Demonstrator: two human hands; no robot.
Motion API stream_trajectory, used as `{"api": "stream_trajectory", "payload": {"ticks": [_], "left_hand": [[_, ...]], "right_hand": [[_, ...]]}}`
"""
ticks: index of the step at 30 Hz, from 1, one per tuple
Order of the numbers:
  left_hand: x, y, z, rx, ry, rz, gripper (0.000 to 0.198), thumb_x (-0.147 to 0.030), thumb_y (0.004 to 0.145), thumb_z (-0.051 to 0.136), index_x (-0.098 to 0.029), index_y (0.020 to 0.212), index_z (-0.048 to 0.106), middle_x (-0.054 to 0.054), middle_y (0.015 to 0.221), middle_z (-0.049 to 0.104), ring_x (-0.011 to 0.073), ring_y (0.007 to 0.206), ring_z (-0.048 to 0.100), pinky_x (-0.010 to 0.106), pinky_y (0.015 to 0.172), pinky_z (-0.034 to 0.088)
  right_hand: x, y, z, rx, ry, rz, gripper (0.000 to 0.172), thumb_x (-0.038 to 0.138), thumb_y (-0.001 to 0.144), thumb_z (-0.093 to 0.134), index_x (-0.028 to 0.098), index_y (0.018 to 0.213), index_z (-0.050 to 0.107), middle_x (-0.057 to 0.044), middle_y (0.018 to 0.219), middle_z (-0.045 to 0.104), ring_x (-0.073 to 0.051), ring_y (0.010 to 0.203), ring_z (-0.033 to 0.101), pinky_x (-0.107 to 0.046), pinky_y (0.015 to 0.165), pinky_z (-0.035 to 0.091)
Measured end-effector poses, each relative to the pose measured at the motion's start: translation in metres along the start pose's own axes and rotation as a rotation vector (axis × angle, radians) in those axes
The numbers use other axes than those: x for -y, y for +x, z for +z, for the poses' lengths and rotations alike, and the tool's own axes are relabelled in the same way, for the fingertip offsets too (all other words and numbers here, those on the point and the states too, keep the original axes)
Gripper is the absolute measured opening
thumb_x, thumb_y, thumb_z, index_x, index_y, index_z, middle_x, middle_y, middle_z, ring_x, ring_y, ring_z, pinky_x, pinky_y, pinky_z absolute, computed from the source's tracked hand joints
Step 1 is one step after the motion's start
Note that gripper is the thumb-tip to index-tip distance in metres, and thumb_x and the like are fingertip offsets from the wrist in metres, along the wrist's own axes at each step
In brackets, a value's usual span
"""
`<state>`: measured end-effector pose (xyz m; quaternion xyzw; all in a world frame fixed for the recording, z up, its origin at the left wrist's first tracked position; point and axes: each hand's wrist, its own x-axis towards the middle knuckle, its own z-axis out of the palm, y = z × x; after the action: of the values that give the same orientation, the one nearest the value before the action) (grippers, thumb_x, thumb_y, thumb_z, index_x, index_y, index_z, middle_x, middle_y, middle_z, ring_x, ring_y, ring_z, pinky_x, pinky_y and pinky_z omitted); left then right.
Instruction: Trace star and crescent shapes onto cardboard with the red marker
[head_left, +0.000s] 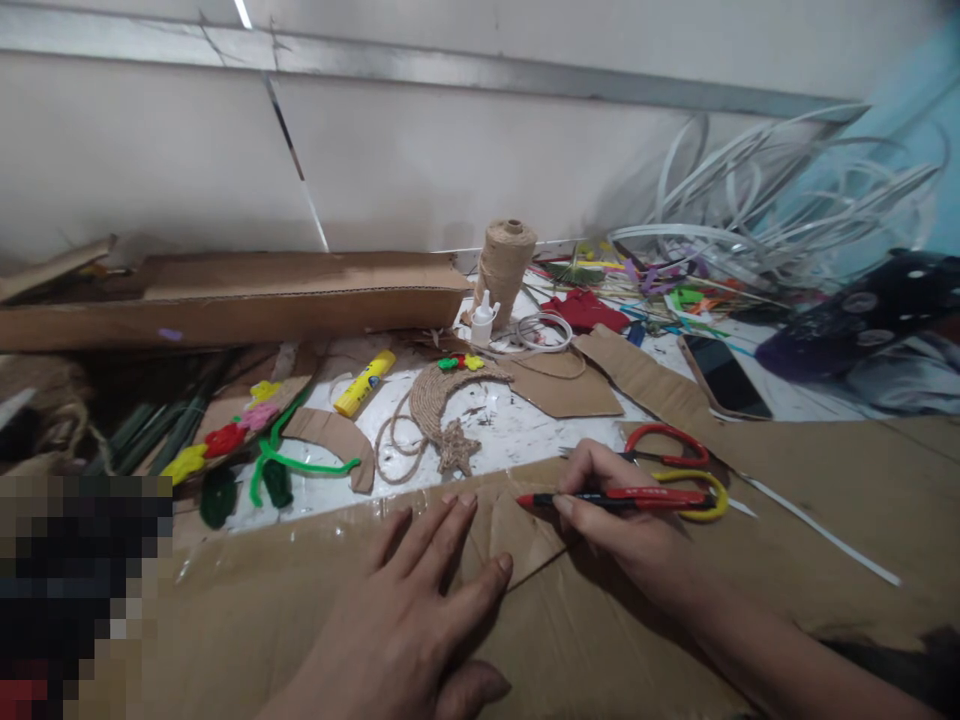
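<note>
My left hand (424, 590) lies with its fingers spread on a brown cardboard sheet (247, 610), over the edge of a smaller angular cardboard piece (517, 545). A red-and-black pen (622, 498) is pinched in my right hand (630, 540), its red tip pointing left just above that piece. I cannot tell whether the tip touches the cardboard. Just beyond my right hand rests a pair of scissors (667, 440) with one red and one yellow handle, its blades partly hidden by my fingers. A twine-wrapped crescent (431, 400) with a twine star (456, 448) lies past my fingertips.
Farther back stand a twine spool (506, 265) and a small white bottle (484, 320). A yellow glue stick (365, 383), a curved cardboard strip (341, 440) and green pipe cleaners (300, 462) lie left. At right are a phone (724, 375) and coiled white strips (750, 200).
</note>
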<state>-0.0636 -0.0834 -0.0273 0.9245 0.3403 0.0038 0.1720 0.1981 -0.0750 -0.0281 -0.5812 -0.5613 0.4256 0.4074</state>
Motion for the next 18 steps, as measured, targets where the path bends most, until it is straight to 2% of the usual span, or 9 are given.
{"api": "stream_trajectory", "payload": {"ticks": [7,11,18], "left_hand": [[0.001,0.001,0.001,-0.027,0.028,0.013,0.078,-0.041,0.085,0.090,-0.035,0.156,0.060,0.021,0.172,0.039,0.0511,0.155,0.042,0.075,0.115,0.046],[0.000,0.001,0.001,-0.003,0.063,0.020,0.078,-0.042,0.085,0.089,-0.035,0.157,0.059,0.024,0.171,0.039,0.0512,0.154,0.043,0.076,0.113,0.048],[-0.001,0.000,-0.003,-0.007,0.067,0.014,0.079,-0.041,0.088,0.087,-0.036,0.159,0.055,0.020,0.174,0.036,0.0451,0.159,0.039,0.072,0.119,0.044]], "right_hand": [[-0.005,0.000,-0.002,-0.006,0.015,-0.002,0.020,0.033,0.087,0.069,0.025,0.073,0.056,0.003,0.066,0.055,-0.017,0.063,0.046,-0.032,0.058,0.031],[-0.008,-0.001,-0.002,-0.032,0.023,-0.011,0.019,0.030,0.087,0.069,0.025,0.074,0.056,0.004,0.066,0.055,-0.017,0.063,0.044,-0.032,0.059,0.029],[-0.014,0.000,-0.004,-0.046,0.013,-0.037,0.016,0.027,0.087,0.067,0.026,0.074,0.056,0.004,0.066,0.057,-0.018,0.062,0.045,-0.033,0.059,0.031]]}}
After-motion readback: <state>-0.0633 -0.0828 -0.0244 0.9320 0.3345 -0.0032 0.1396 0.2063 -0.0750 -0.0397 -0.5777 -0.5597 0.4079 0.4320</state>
